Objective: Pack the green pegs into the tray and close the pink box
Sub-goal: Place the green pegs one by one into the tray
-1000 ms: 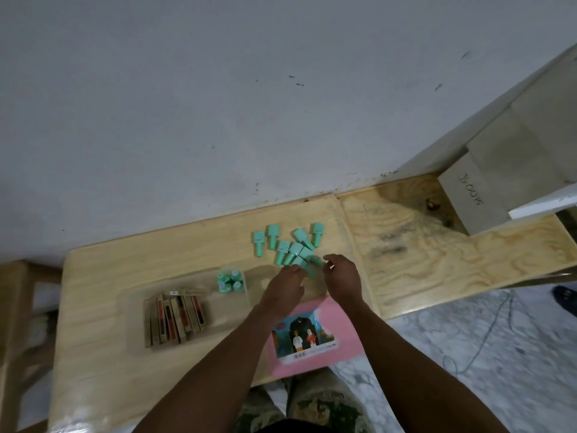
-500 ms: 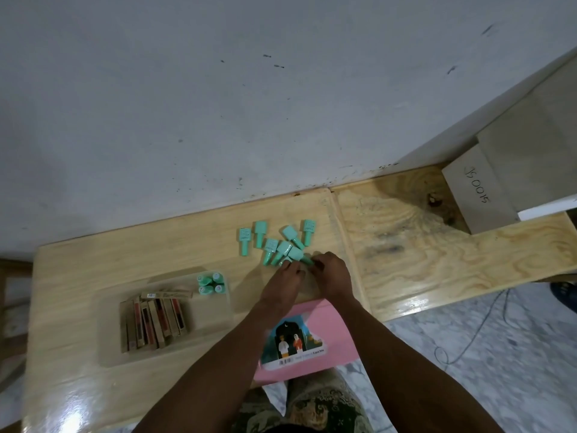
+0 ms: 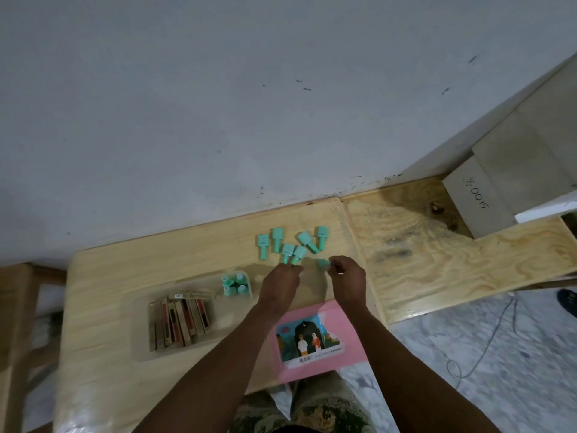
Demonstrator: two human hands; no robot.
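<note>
Several green pegs [image 3: 293,245] lie loose on the wooden table near the wall. My right hand [image 3: 348,281] pinches one green peg [image 3: 323,263] at its fingertips. My left hand [image 3: 281,284] has its fingers curled over a peg at the near edge of the pile; whether it grips that peg is hidden. A clear tray [image 3: 140,348] to the left holds several pegs standing upright [image 3: 234,283] in its far right corner. The pink box [image 3: 352,332], with a picture on its lid, lies at the table's front edge under my forearms.
Several brown and red flat packets [image 3: 181,320] fill the left part of the tray. A plywood board [image 3: 437,251] adjoins the table on the right, with a grey block marked with writing [image 3: 477,201] at its far end. A cable [image 3: 487,339] lies on the floor.
My two hands have drawn apart. The right hand has pulled one green peg out of the pile toward the right, and the camera view has shifted slightly.
</note>
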